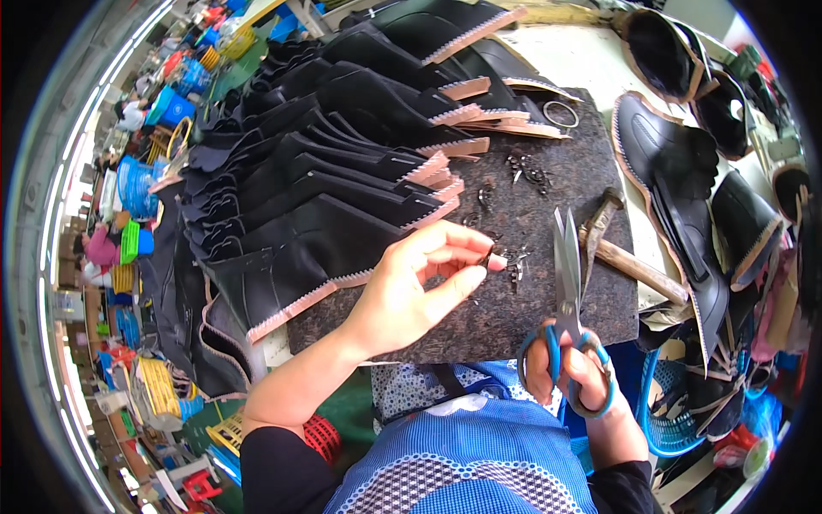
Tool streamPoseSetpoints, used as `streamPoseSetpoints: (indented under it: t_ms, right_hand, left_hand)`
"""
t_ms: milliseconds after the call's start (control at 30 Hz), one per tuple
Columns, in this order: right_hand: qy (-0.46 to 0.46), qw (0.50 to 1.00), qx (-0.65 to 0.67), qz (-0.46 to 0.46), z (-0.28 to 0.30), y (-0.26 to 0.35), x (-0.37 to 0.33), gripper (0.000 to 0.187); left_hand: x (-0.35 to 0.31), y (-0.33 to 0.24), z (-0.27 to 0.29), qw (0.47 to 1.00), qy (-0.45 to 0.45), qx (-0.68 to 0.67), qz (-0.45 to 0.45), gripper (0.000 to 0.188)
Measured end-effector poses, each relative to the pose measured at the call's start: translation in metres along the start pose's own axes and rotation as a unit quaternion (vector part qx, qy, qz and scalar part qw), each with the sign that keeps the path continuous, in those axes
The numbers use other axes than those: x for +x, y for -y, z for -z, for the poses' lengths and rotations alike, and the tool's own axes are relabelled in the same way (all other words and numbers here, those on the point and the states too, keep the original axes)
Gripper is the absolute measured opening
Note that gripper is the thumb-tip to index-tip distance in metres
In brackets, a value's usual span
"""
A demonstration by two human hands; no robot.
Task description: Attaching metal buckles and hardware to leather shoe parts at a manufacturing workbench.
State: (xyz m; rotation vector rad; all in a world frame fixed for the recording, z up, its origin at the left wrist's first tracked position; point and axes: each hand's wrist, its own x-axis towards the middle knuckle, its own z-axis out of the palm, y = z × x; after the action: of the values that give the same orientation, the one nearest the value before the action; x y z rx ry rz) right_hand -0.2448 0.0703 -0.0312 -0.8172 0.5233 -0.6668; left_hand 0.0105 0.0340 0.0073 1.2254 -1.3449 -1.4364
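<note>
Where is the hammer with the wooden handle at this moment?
In the head view, the hammer with the wooden handle lies on the right part of the dark felt work mat, just right of the blue-handled scissors held in the right hand.

No packages, labels, signs or screens legible in view. Worktop holds only black cut pieces and tools. Far left rim: jumble of blue, yellow, green and pink items, too small and bent by lens to tell whether any is package. Lower right corner: similar small coloured clutter, kind cannot be told.
</note>
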Motion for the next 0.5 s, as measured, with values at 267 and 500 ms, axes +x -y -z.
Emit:
streamPoseSetpoints:
  t_ms: [267, 500]
  right_hand:
    - [0.056, 0.993, 0.057, -0.086, -0.009, -0.016, 0.0, 0.065]
    - [0.06, 0.989, 0.08, -0.113, -0.008, -0.021, 0.004, 0.061]
  left_hand:
    - [0.002, 0.004, 0.008, 0.998, -0.041, -0.039, 0.024, 0.024]
    - [-0.005, -0.004, 0.005, 0.998, -0.07, 0.004, -0.004, 0.036]
